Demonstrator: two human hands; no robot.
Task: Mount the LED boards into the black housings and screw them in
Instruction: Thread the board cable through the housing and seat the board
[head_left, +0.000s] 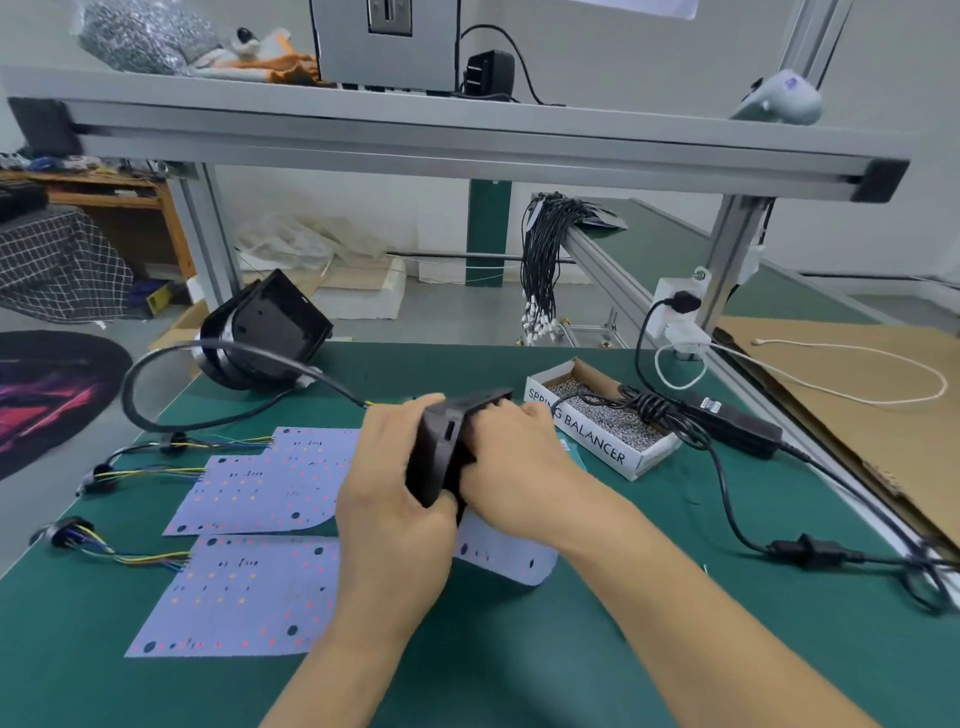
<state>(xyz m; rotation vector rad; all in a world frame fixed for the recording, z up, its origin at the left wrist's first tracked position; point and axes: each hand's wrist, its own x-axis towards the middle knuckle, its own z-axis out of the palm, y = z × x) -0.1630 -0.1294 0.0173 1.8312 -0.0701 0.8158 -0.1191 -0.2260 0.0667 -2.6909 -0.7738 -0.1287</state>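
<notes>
1. Over the middle of the green mat (519, 665), both hands hold one black housing (441, 447) tipped up on its edge, clear of the mat surface.
2. Left hand (395, 499): fingers curled round the near and left side of the housing, thumb up along its top edge, gripping it.
3. Right hand (511, 457): fingers wrapped over the housing's right side, also gripping; its fingertips are hidden behind the body, so how deep they reach I cannot tell.
4. A thick black cable (208, 353) runs from the housing's far end in a loop to the left, toward a stack of more housings (265, 332) at the mat's far edge.
5. Three LED boards with coloured wire tails lie flat on the mat to the left (244, 597), and a fourth board (511, 558) lies partly under the hands, just below the held housing.
6. Step in hand, as I judge it: turning or positioning the housing before a board goes in; no board looks seated yet, though the open face may be turned away.
7. Next move calls for setting the housing open side up, feeding a board's wires through, and laying the board in square.
8. Screws sit in the open cardboard box (602, 415) just right of the hands; no screwdriver is visible.
</notes>
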